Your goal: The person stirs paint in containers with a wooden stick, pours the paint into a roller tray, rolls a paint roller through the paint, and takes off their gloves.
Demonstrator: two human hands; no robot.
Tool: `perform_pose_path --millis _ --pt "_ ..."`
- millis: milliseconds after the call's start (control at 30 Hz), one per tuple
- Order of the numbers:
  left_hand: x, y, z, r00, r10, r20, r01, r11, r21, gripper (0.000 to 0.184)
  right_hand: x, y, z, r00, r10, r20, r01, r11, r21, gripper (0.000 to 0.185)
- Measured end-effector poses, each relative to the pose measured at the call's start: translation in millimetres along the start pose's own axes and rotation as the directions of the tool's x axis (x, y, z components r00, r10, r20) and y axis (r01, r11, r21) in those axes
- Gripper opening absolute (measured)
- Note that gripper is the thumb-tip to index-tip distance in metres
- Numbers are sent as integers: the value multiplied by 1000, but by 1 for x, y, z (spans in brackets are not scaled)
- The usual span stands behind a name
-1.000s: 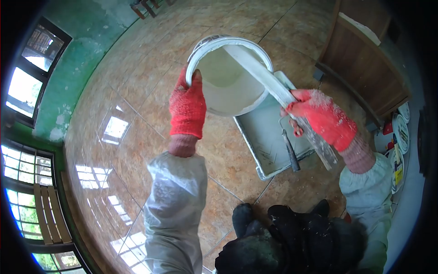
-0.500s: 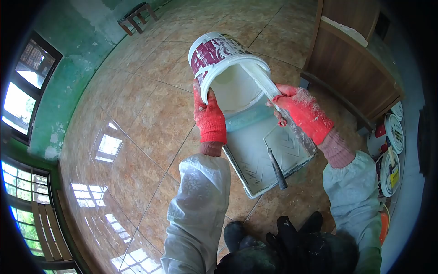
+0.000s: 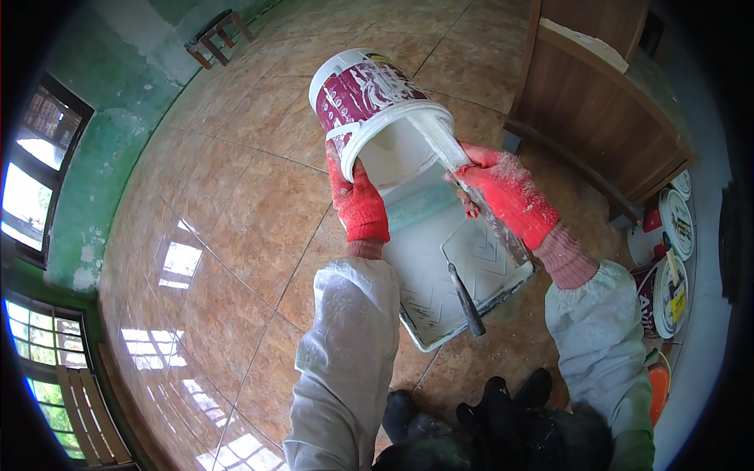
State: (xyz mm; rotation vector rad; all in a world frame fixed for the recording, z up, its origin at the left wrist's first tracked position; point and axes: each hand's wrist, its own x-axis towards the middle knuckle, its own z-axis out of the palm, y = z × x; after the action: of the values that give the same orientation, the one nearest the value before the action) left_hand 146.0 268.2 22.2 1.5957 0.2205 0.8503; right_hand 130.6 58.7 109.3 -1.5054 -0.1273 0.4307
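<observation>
A white paint bucket (image 3: 369, 86) with a maroon label is tipped on its side, its mouth facing me, over the paint tray (image 3: 424, 345). My left hand (image 3: 359, 200), in a red glove, is closed on the bucket's lower left rim. My right hand (image 3: 510, 192), gloved likewise, grips a paint-coated flat stick (image 3: 436, 140) whose far end reaches into the bucket's mouth. Whitish paint (image 3: 416, 259) covers much of the tray. A paint roller (image 3: 467, 302) rests in it, dark handle towards me; a pale green band behind its wire may be the sleeve.
Brown floor tiles (image 3: 243, 228) stretch to the left and back. At the right stand a wooden cabinet (image 3: 597, 110) and several lidded buckets (image 3: 671, 302), one with a brush on top. A small stool (image 3: 220, 35) is by the green wall (image 3: 118, 173). My feet are just below the tray.
The whole view has shifted slightly, moving bucket, tray and cabinet a little left in the picture. Both hands keep their holds; the bucket's tilt looks nearly the same.
</observation>
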Motion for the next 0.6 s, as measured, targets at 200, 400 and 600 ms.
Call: perform_pose_path --millis 200,400,600 --pt "3 -1 2 1000 -3 14 4 999 -35 55 5 5 -2 999 -24 25 24 1000 10 46" --pt "16 -12 5 999 41 14 -40 998 -50 55 10 10 -2 996 -75 38 75 997 4 49" --pt "25 -24 7 993 114 41 -112 993 -41 55 18 23 -8 993 -102 54 99 994 40 49"
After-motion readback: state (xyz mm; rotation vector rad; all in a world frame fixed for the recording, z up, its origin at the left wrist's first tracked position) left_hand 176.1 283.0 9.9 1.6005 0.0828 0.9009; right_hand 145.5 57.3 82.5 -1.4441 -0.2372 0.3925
